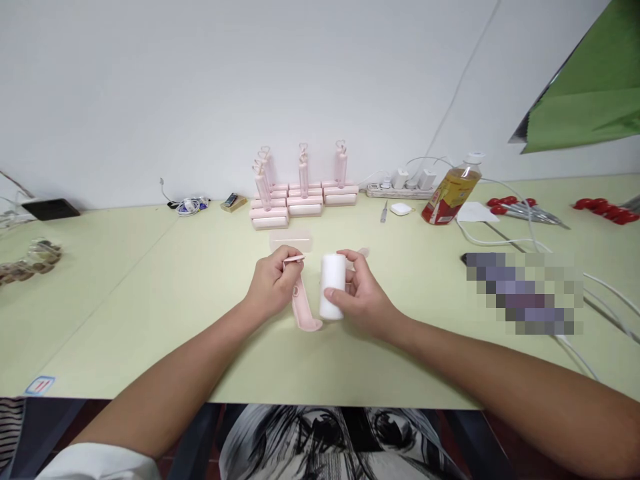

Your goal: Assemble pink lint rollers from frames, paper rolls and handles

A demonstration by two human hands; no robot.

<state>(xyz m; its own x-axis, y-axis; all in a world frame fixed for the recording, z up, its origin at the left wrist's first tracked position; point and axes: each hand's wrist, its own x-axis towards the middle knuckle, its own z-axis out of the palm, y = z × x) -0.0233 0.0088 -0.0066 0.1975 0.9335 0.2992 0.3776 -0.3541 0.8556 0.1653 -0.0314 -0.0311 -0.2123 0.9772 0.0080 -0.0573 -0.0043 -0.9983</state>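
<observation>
My left hand point(273, 283) is closed around the upper end of a pink plastic lint roller frame point(305, 313), whose curved lower end hangs just above or on the table. My right hand point(373, 297) grips a white roll point(331, 287), held upright between thumb and fingers. A small gap separates the roll from the frame. Behind my left hand lies a translucent pale cover point(290, 240) on the table. Part of another pale piece point(365, 253) shows behind my right fingers; its shape is mostly hidden.
Several pink lint rollers point(306, 204) stand in rows by the wall. To the right are a power strip point(400, 191), a drink bottle point(453, 193), red-handled tools point(510, 204), loose cables and a blurred-out object point(523, 293). Green material point(585, 87) hangs at upper right.
</observation>
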